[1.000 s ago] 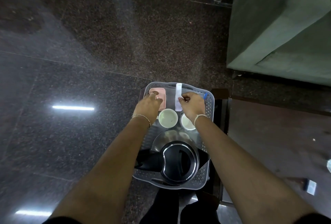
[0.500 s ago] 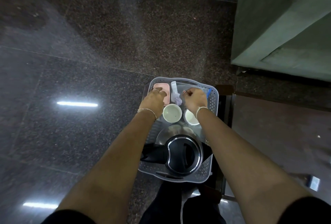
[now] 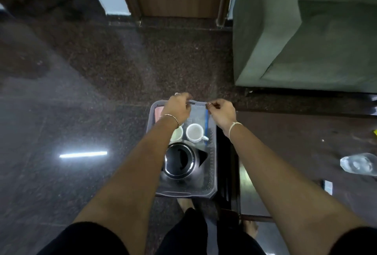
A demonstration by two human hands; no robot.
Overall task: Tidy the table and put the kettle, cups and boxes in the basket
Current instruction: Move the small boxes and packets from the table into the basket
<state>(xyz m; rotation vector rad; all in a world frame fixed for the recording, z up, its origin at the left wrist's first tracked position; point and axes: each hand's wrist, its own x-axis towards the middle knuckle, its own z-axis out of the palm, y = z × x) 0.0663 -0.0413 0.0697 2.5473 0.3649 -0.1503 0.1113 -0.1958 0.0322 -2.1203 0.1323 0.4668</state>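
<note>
Head view: packed basket [image 3: 212, 173] attended to at its far rim by both hands.

The kettle [image 3: 180, 162] is seen inside the basket at the near end, with two white cups [image 3: 194, 131] beyond it and a pink box [image 3: 158, 112] at the far left corner. The left hand [image 3: 177, 108] and the right hand [image 3: 221, 112] are curled over the far edge; whether the fingers are clamped on the rim or on something small cannot be told. Packing is judged largely done. A plastic bottle [image 3: 358, 165] and a small white item [image 3: 327, 187] are left on the dark table [image 3: 295, 132]. Next, a firm two-handed hold and a level lift are judged to be needed, so that the kettle is not tipped.
</note>
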